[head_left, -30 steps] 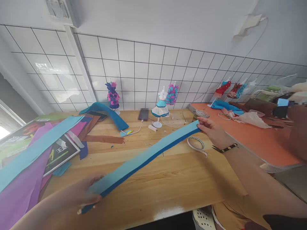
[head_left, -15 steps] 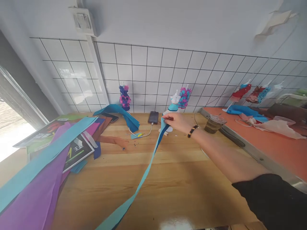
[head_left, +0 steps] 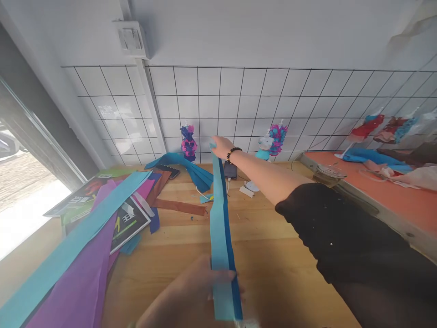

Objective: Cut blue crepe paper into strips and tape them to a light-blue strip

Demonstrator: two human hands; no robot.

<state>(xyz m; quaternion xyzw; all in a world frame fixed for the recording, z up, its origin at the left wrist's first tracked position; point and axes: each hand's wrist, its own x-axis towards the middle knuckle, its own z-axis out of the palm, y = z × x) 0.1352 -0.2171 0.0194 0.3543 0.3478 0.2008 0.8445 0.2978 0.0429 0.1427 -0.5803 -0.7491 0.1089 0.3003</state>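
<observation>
A light blue crepe paper strip (head_left: 219, 228) stretches from the far side of the wooden table towards me, with a dark blue strip (head_left: 229, 246) layered along its right edge. My right hand (head_left: 221, 148) pinches the far end, arm reaching forward with a beaded bracelet at the wrist. Nearer to me, my left hand (head_left: 218, 278) is smeared by motion; its fingers lie across the strips, some in front and some behind, close to their lower end.
At left, purple paper (head_left: 82, 259), light blue paper (head_left: 112, 209) and magazines (head_left: 133, 228) overlap. Behind are a teal paper bundle (head_left: 191, 168), a phone (head_left: 230, 170) and small dressed figures, one purple-pink (head_left: 189, 143). A lidded cup (head_left: 329, 173) stands right, beside an orange surface (head_left: 382, 196).
My right hand has moved left and farther away, drawing the strip out nearly straight. My left hand has come into view on the lower part of the strips. The view has shifted slightly.
</observation>
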